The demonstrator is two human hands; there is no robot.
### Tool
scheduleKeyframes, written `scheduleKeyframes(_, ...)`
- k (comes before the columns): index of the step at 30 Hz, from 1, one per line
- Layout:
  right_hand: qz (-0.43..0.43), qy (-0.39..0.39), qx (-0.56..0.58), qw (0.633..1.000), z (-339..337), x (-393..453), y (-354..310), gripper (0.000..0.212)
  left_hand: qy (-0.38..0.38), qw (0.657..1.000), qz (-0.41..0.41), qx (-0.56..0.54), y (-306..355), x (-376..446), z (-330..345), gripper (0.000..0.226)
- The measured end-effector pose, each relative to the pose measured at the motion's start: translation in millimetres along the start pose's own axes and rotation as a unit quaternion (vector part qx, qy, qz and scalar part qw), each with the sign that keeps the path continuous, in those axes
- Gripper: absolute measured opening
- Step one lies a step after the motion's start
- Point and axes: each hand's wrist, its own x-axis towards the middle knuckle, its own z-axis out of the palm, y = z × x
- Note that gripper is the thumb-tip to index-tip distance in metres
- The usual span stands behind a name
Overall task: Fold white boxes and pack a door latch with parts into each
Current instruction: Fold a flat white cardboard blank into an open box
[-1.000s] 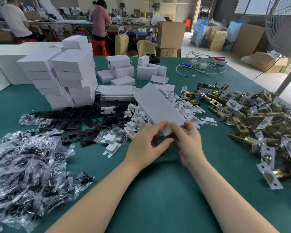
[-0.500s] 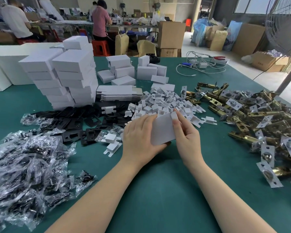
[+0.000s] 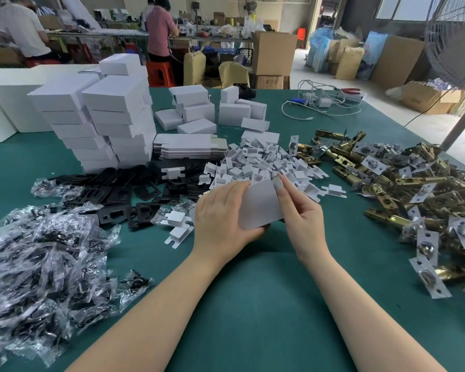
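Note:
A white cardboard box (image 3: 259,204) is held upright just above the green table (image 3: 266,304), squared into shape. My left hand (image 3: 220,216) grips its left side with the thumb under the bottom edge. My right hand (image 3: 300,210) holds its right side, the forefinger pressing a small flap at the top corner. Brass door latches (image 3: 403,189) lie heaped to the right. A pile of white card inserts (image 3: 263,165) lies just behind the box. Flat box blanks (image 3: 188,146) sit stacked behind them.
Bagged screw packets (image 3: 38,264) cover the left front. Black strike plates (image 3: 124,194) lie spread left of centre. Tall stacks of folded white boxes (image 3: 105,114) stand at the back left, several more boxes (image 3: 207,108) behind. Cables (image 3: 320,103) lie far right. People work at a far bench.
The flat blank was pulled down from a raised tilt toward me and opened into a box shape. Both hands moved closer, and my right forefinger now presses a top flap.

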Motion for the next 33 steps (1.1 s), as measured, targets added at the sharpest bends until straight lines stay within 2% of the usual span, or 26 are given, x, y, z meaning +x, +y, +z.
scheduleKeyframes(7,-0.04,-0.053,-0.068,0.995,0,-5,2,0.028,-0.01,1.0,-0.021,-0.011,-1,-1,-1,0.081)
scheduleKeyframes(12,-0.016,-0.111,-0.118,0.987,1,-3,6,0.043,-0.026,0.998,-0.05,-0.025,-2,1,-4,0.083)
scheduleKeyframes(16,-0.011,-0.036,-0.087,0.995,4,-7,8,0.021,-0.024,0.997,-0.055,-0.041,-3,1,-2,0.081)
scheduleKeyframes(18,-0.007,-0.004,-0.039,0.999,5,-7,6,0.018,-0.017,0.997,-0.057,-0.048,-5,1,-1,0.081)
scheduleKeyframes(22,0.057,0.032,0.081,0.995,4,-4,3,0.014,-0.02,0.996,-0.071,-0.056,-5,4,-1,0.081)
scheduleKeyframes(33,0.015,0.05,0.0,0.999,2,-3,-2,0.02,-0.028,0.988,-0.102,-0.111,-4,4,-1,0.079)
